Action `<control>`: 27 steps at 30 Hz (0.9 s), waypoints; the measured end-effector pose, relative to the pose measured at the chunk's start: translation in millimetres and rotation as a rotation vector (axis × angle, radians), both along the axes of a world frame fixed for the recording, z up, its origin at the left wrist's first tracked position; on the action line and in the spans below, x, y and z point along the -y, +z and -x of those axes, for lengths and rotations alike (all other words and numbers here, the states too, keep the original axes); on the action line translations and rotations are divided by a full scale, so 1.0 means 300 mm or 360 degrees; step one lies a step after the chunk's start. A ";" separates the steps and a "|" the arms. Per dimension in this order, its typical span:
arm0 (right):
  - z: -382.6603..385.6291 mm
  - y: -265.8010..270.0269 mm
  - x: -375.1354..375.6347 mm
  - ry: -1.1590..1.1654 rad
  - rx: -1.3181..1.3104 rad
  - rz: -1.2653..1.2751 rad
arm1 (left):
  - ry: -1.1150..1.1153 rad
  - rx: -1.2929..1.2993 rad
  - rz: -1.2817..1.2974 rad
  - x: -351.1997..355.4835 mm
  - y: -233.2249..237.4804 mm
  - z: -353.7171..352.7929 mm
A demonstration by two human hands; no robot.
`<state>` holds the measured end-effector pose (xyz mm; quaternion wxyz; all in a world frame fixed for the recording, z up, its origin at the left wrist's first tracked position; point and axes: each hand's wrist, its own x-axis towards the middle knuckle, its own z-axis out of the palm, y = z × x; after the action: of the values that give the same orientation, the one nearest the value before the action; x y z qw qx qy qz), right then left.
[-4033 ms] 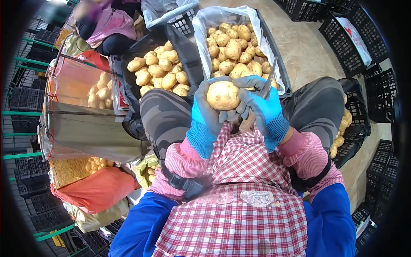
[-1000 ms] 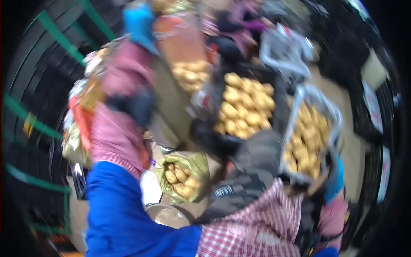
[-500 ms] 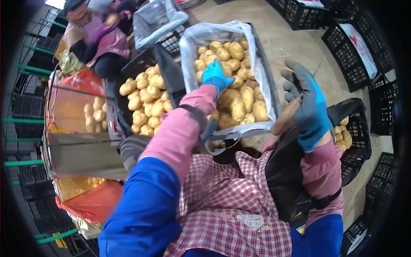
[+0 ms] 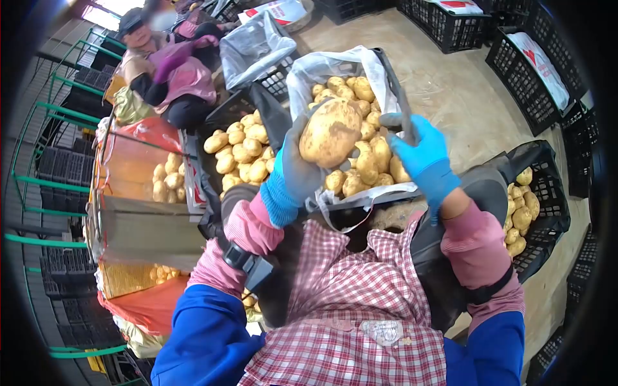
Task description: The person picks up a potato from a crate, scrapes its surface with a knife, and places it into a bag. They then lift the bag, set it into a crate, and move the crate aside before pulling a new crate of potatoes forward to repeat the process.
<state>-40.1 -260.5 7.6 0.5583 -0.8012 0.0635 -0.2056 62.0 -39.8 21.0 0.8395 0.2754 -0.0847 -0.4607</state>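
Observation:
A large potato [image 4: 331, 132] with brown patches rests in my left hand [image 4: 299, 157], whose gloved fingers and thumb close round its left and lower side. It is held above a crate [image 4: 399, 90] lined with pale plastic and filled with potatoes [image 4: 367, 161]. My right hand [image 4: 421, 154], in a blue and grey glove, is over the right side of that crate. Its fingers are apart and point toward the potato without touching it; I see nothing held in them.
To the left stands another black crate of potatoes [image 4: 241, 151], beside a framed bin [image 4: 145, 167]. A lined crate [image 4: 257, 48] is behind. At right is a black-lined crate [image 4: 541, 212] with potatoes. A person [image 4: 177, 74] sits at upper left. Crates [image 4: 528, 83] line the right side.
My left hand has risen from the potatoes in the crate and now holds a large potato. My right hand has moved left and turned toward it. The view has shifted slightly.

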 end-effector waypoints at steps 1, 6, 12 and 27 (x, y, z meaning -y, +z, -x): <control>0.021 0.013 -0.038 -0.0017 -0.0016 0.0240 | -0.0135 -0.0135 0.0286 -0.046 0.002 0.044; 0.079 0.076 -0.232 -0.0132 -0.0030 0.0842 | 0.0246 0.0275 0.0108 -0.149 -0.002 0.251; 0.096 0.074 -0.324 0.0043 -0.0167 0.0833 | 0.0556 0.0567 -0.0319 -0.197 0.017 0.337; 0.053 -0.010 -0.393 0.0355 -0.0077 0.0934 | 0.0628 0.0500 -0.0572 -0.293 -0.012 0.306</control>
<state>-56.1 -142.8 4.6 0.3206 -0.9348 -0.0737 -0.1335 -29.8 48.2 17.3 0.8272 0.4985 -0.0754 -0.2483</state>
